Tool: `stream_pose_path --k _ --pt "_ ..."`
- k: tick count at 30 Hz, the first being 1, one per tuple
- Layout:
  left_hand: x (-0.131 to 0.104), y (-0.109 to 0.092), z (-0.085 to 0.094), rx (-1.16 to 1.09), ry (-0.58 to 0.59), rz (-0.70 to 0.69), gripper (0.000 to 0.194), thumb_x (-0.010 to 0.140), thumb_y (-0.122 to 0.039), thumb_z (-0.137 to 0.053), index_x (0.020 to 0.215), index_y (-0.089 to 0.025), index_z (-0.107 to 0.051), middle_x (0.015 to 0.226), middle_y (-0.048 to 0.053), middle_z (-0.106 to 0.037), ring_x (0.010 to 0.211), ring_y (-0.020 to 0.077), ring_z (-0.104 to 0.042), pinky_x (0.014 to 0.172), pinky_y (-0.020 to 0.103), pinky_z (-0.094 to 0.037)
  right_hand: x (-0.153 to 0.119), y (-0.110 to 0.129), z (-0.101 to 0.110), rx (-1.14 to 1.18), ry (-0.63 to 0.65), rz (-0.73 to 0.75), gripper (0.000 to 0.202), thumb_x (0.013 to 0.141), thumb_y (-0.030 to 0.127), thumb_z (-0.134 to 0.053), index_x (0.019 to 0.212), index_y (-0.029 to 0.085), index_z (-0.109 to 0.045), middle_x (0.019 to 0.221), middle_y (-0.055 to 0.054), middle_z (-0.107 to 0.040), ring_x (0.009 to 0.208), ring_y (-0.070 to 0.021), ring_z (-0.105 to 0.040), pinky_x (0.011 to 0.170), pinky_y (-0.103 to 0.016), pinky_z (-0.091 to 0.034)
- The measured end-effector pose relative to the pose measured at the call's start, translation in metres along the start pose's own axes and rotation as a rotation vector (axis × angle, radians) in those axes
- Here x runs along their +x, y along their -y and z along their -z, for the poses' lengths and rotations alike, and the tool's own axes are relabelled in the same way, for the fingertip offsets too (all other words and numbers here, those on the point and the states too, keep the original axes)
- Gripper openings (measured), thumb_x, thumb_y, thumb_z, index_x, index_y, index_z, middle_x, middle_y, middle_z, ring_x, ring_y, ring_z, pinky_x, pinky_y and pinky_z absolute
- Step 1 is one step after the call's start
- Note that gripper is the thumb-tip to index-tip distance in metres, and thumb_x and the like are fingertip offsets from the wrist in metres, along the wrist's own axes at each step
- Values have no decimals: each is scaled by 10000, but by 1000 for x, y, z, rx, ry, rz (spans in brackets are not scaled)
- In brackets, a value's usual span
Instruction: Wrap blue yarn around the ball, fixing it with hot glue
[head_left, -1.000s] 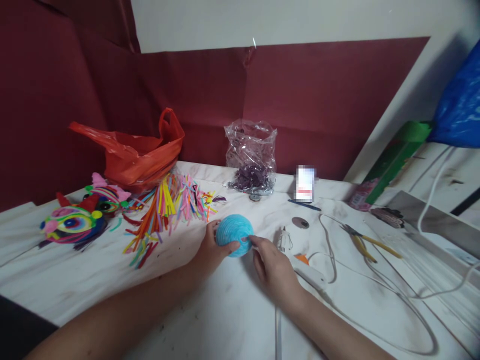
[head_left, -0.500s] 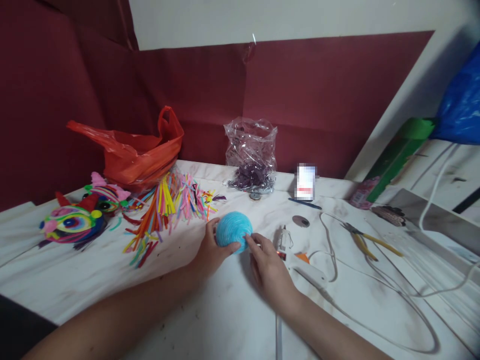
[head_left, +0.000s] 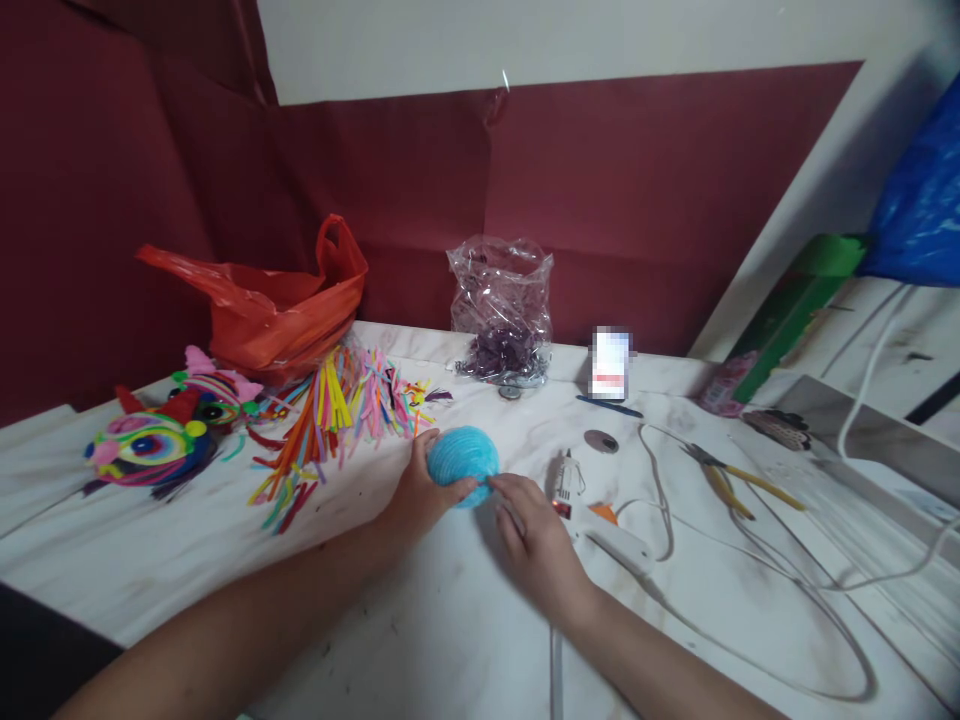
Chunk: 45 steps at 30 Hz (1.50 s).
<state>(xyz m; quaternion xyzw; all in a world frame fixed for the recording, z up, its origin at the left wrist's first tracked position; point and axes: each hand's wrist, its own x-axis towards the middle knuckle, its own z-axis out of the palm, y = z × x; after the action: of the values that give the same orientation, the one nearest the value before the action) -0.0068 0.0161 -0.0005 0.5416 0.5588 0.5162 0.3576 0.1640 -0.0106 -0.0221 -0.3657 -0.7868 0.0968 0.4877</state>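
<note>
A light blue ball with a ridged, wound-looking surface (head_left: pixel 463 462) is held over the white marbled table (head_left: pixel 420 640). My left hand (head_left: pixel 429 488) grips it from the left, thumb across its lower front. At the ball's lower right edge, the fingers of my right hand (head_left: pixel 529 520) are pinched together against the surface; whatever lies between the fingertips is too small to make out. Just right of that hand lies a white glue gun (head_left: pixel 619 548) with its cord trailing right.
Colourful strips (head_left: pixel 330 400) and two decorated balls (head_left: pixel 150 445) lie left, near a red bag (head_left: pixel 277 315). Behind stands a clear bag (head_left: pixel 501 310). Yellow-handled pliers (head_left: pixel 739 480), a grey disc (head_left: pixel 601 441) and looping cords are right. A green box (head_left: pixel 802 300) leans far right.
The blue ball has shifted slightly left and turned a little in my left hand. My right hand has moved slightly down along its edge.
</note>
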Motion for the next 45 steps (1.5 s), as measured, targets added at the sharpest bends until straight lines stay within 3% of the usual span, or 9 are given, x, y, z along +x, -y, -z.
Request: stream_pose_path --k 3,6,14,23,36,45 --pt "-1 2 0 11 48 -24 794 496 -347 -787 1190 -193 -432 1269 126 -491 1167 331 -483 956 424 -389 5 -1 3 104 -51 -220 163 881 204 -470 934 191 -623 887 -78 -675 842 -202 -641 767 -347 -529" --pt "-2 7 0 29 117 -54 816 508 -378 -790 1214 -194 -423 1256 121 -501 1147 324 -497 942 418 -405 8 -1 5 166 -56 -372 133 851 279 -521 789 192 -601 739 -41 -668 701 -184 -629 667 -309 -514" --pt "-2 6 0 41 164 -45 821 515 -396 -777 1226 -205 -415 1222 109 -522 1094 310 -524 886 417 -440 12 0 9 159 -36 -337 126 801 286 -546 701 210 -556 664 -3 -605 637 -155 -571 625 -271 -460" --pt "-4 6 0 10 167 -47 819 508 -382 -782 1222 -207 -422 1231 114 -516 1113 322 -510 904 434 -430 20 -1 8 496 7 -610 197 691 340 -637 611 199 -525 528 69 -438 495 -96 -409 471 -211 -339" --pt "-2 -5 2 138 125 -63 780 484 -364 -791 1176 -183 -480 1204 119 -556 1137 324 -510 962 443 -395 16 -3 6 402 2 -539 166 728 309 -610 635 201 -526 551 60 -462 526 -112 -447 519 -231 -373" --pt "-4 -18 7 300 181 -162 768 503 -336 -787 1191 -191 -479 1179 96 -582 1102 307 -547 954 401 -412 15 7 6 321 38 -512 145 742 300 -558 646 208 -503 598 37 -481 580 -130 -452 584 -259 -378"
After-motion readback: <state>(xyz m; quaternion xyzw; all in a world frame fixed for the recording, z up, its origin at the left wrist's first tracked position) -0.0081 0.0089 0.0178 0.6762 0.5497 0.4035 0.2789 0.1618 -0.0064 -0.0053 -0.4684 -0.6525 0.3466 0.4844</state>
